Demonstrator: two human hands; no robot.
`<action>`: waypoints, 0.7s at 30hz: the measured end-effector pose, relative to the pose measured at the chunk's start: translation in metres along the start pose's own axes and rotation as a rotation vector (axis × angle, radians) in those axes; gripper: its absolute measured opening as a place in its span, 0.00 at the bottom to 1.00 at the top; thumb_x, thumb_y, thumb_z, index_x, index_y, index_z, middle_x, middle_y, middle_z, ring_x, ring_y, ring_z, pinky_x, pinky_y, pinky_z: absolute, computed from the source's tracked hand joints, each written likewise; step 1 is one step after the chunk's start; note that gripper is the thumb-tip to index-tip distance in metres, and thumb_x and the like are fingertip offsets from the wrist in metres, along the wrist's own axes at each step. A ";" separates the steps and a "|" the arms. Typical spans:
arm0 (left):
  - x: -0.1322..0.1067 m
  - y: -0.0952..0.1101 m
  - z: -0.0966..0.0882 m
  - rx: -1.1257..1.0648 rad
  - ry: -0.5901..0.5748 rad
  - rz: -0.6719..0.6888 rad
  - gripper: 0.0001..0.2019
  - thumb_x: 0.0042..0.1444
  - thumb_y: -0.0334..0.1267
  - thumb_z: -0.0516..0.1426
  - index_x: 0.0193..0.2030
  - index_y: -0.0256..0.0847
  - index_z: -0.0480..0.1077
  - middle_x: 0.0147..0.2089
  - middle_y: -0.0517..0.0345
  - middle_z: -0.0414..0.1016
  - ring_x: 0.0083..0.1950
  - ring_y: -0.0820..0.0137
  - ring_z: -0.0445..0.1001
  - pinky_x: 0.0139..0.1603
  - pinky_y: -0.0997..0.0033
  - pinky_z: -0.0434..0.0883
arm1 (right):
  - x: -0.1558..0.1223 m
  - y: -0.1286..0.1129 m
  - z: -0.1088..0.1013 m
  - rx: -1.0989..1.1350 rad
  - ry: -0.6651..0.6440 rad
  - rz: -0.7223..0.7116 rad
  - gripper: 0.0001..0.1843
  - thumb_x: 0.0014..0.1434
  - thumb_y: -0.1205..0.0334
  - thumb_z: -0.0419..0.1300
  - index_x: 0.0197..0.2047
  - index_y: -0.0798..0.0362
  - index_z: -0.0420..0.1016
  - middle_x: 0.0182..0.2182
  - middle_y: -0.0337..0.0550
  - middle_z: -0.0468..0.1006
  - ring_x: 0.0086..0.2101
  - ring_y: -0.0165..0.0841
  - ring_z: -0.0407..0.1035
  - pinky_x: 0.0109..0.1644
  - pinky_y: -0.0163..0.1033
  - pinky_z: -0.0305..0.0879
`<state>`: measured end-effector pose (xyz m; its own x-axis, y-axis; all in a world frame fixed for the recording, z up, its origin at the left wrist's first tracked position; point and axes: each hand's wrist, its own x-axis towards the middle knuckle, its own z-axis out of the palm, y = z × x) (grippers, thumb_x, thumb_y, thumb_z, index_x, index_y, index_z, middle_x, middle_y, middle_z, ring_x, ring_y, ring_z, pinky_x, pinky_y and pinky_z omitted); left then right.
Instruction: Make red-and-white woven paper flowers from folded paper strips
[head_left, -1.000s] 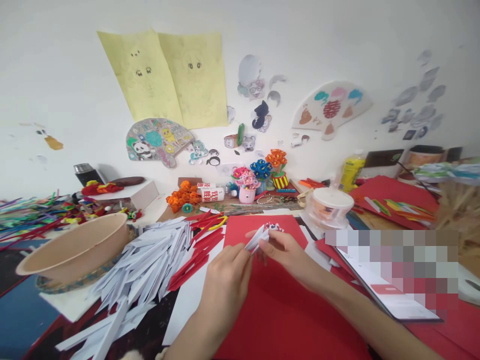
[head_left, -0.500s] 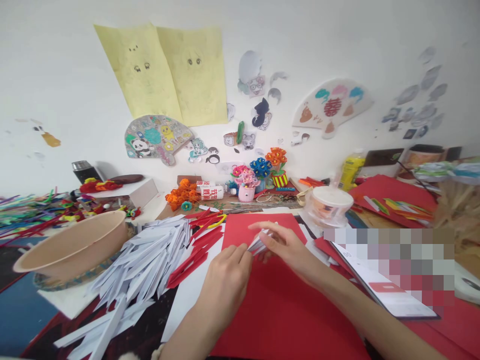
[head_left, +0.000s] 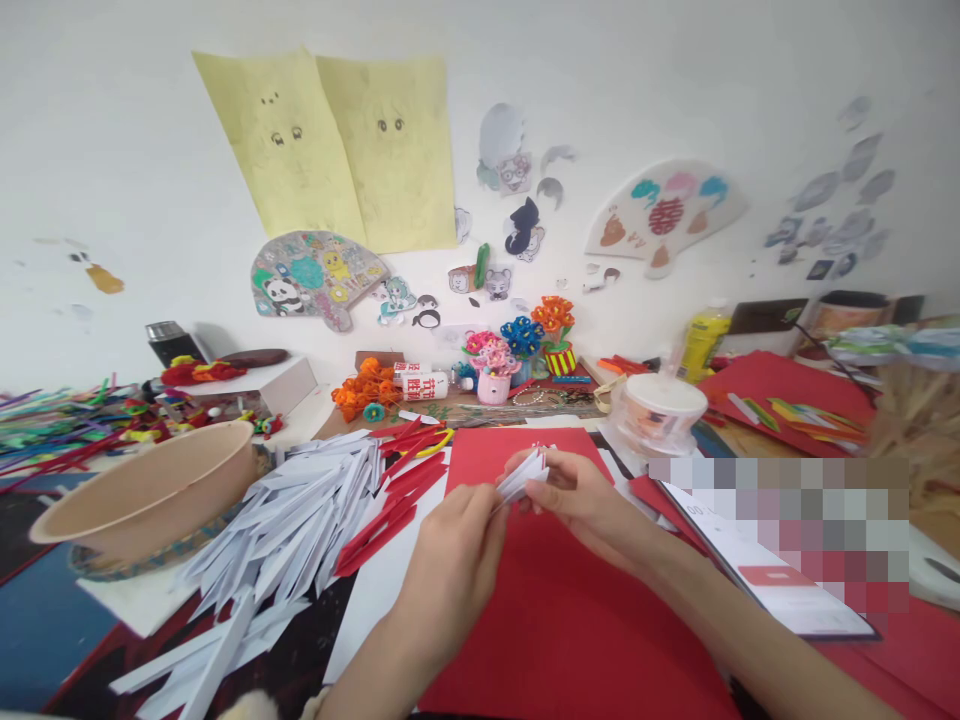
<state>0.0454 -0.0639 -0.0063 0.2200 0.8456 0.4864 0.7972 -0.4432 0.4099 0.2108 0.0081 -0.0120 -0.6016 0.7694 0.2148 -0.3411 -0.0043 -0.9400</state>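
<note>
Both my hands meet over a red paper sheet (head_left: 570,620) in the middle of the table. My left hand (head_left: 457,560) pinches the near end of a small bundle of folded white paper pieces (head_left: 525,472). My right hand (head_left: 574,495) closes its fingers round the far end of the same bundle, holding it a little above the sheet. To the left lies a heap of folded white paper strips (head_left: 285,530), with several folded red strips (head_left: 397,490) beside it.
A tan bowl (head_left: 142,490) stands at the left, coloured pipe cleaners (head_left: 60,425) behind it. A lidded clear plastic tub (head_left: 660,410) and small craft flower pots (head_left: 525,355) sit further back. A booklet (head_left: 757,560) lies at the right on more red paper (head_left: 787,390).
My right hand's fingers, stretched over the bundle half a second ago, have curled round it and lifted it slightly. My left hand has stayed pinched on the near end.
</note>
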 end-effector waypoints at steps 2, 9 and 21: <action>0.000 0.002 0.000 -0.115 -0.007 -0.061 0.10 0.65 0.35 0.46 0.36 0.40 0.67 0.32 0.57 0.73 0.32 0.71 0.70 0.34 0.73 0.65 | 0.001 0.002 -0.002 0.008 0.011 0.004 0.17 0.52 0.52 0.69 0.41 0.55 0.78 0.30 0.42 0.78 0.30 0.28 0.68 0.37 0.33 0.64; -0.003 0.010 0.006 -0.234 -0.038 -0.213 0.10 0.64 0.40 0.49 0.35 0.42 0.67 0.31 0.60 0.75 0.29 0.72 0.69 0.32 0.75 0.62 | 0.002 0.007 -0.005 -0.134 0.108 -0.006 0.22 0.47 0.46 0.69 0.35 0.58 0.79 0.23 0.42 0.77 0.23 0.28 0.67 0.25 0.33 0.62; 0.001 0.008 0.007 -0.444 -0.153 -0.349 0.18 0.67 0.46 0.40 0.35 0.41 0.64 0.26 0.61 0.66 0.26 0.71 0.63 0.28 0.73 0.57 | 0.001 0.000 -0.004 -0.269 0.123 -0.070 0.20 0.51 0.45 0.66 0.31 0.57 0.78 0.20 0.40 0.75 0.21 0.28 0.67 0.25 0.34 0.64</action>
<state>0.0563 -0.0642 -0.0078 0.0914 0.9826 0.1614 0.5322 -0.1852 0.8261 0.2130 0.0109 -0.0126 -0.4857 0.8334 0.2636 -0.1658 0.2083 -0.9639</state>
